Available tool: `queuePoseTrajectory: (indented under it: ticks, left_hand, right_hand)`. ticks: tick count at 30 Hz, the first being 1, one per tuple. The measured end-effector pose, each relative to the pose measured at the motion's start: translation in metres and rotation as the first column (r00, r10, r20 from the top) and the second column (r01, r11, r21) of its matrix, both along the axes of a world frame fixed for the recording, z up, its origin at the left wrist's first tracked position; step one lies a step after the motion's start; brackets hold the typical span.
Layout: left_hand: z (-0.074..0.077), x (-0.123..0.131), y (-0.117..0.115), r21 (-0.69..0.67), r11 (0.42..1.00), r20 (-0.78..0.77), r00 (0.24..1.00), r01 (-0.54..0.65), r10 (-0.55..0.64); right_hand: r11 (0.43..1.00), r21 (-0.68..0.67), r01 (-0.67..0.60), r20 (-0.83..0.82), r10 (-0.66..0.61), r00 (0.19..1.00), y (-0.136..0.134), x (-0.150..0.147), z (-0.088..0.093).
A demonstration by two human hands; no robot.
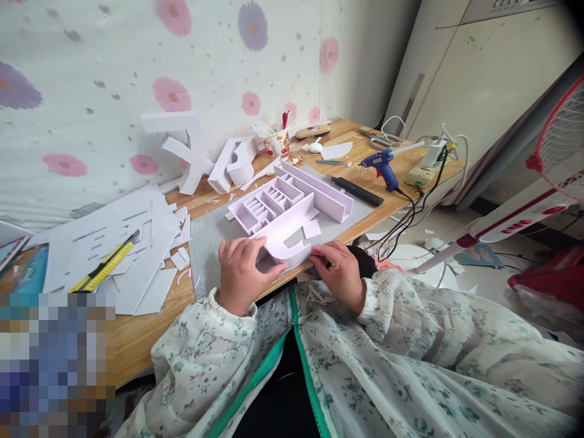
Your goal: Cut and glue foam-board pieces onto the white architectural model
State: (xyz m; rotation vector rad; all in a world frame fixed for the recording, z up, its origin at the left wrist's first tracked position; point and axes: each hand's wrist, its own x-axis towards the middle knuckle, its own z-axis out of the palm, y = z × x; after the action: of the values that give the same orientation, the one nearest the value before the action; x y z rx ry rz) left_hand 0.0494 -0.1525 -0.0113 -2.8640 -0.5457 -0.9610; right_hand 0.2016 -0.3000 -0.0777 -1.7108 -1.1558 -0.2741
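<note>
Foam-board cutout (pixel 287 234) between left hand (pixel 241 275) and right hand (pixel 340 272) — both gripping its near edge; judged light, stiff, easily dented — hold by edges

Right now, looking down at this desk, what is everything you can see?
cutting mat: one, grey, middle of the wooden desk
compartment model: one, pale lilac, on the cutting mat
curved foam piece: one, white, at the mat's near edge
glue gun: one, blue, right of the mat
white sheets: many, white, left of the mat
utility knife: one, yellow and black, on the white sheets
foam letters: at least two, white, at the back
fan: one, red and white, far right
left hand: one, holds the curved foam piece
right hand: one, holds its other end
</note>
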Motion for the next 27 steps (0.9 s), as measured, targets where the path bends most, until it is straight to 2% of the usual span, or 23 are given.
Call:
queuePoseTrajectory:
  ticks: [3,7,11,21,27]
  left_hand:
    - [-0.001,0.0011,0.0006,0.014,1.0,0.006,1.0,-0.012,0.012]
    - [-0.0024,0.0021,0.0013,0.021,1.0,0.011,1.0,-0.022,0.022]
    - [-0.0033,0.0017,0.0021,0.03,0.999,0.012,1.0,-0.025,0.024]
    - [-0.0045,0.0019,0.0047,0.052,0.999,0.025,1.0,-0.003,0.002]
    - [-0.0047,0.002,0.0045,0.037,0.999,0.029,1.0,-0.005,0.004]
  right_hand:
    - [1.0,0.019,-0.013,0.022,0.012,1.0,-0.0008,0.0005,-0.0011]
    - [0.998,0.067,-0.02,0.129,0.012,0.992,-0.0021,-0.0008,-0.0027]
    - [0.999,0.054,-0.009,0.167,0.0,0.986,-0.0037,-0.004,-0.0041]
    - [0.997,0.023,-0.073,0.091,0.071,0.993,-0.0062,-0.0062,-0.0023]
    - [0.996,0.054,-0.071,0.044,0.069,0.997,-0.0038,-0.0053,0.0013]
